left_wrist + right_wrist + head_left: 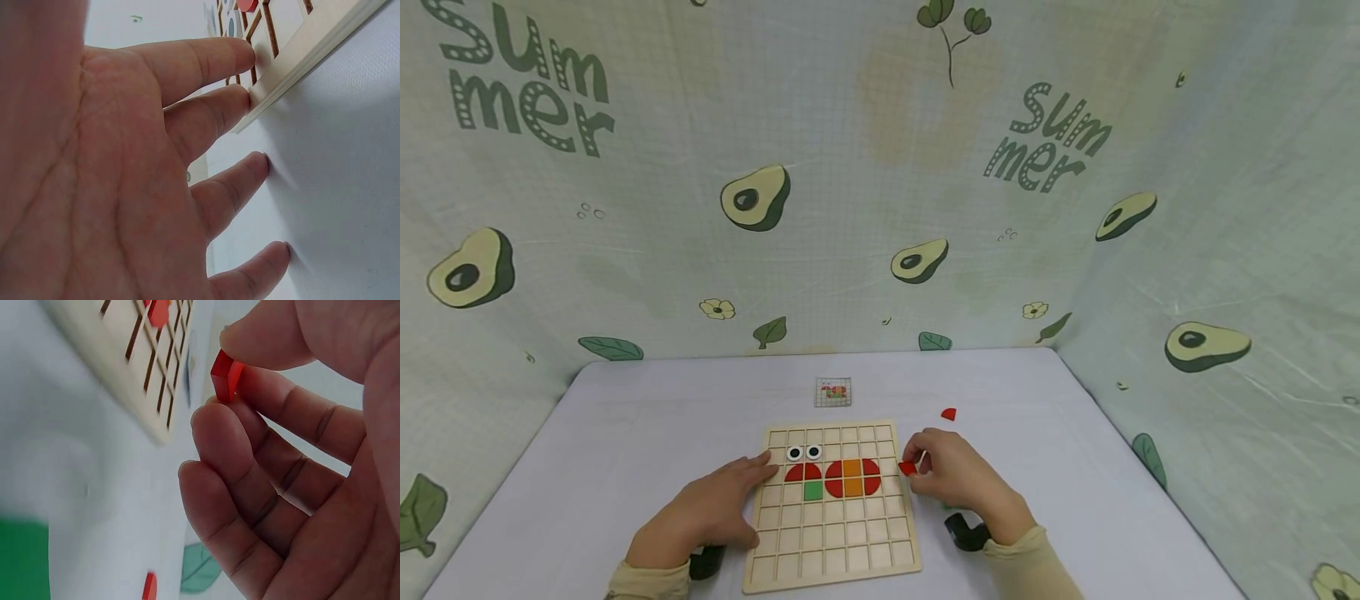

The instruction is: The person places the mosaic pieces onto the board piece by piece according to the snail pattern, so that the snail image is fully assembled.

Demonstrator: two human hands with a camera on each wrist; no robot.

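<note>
My left hand (711,504) rests at the left edge of a wooden grid board (835,562). In the left wrist view its fingers are spread, two fingertips at the board's rim (312,55) and the others on the table. Just off the board's right edge, my right hand (957,471) pinches a red quarter-circle piece (226,378) between thumb and fingers. On the board lie two round eye pieces (795,453), a red half-round shape (794,474), a green square (813,490) below it, and a rounded red shape (834,485) with orange squares (852,468) in its middle.
A small picture card (832,403) lies behind the board. Another red quarter-circle piece (949,413) sits on the white table (647,417) beyond my right hand. Something green (22,559) lies near that hand, mostly hidden by it in the head view. A patterned cloth (842,275) hangs behind.
</note>
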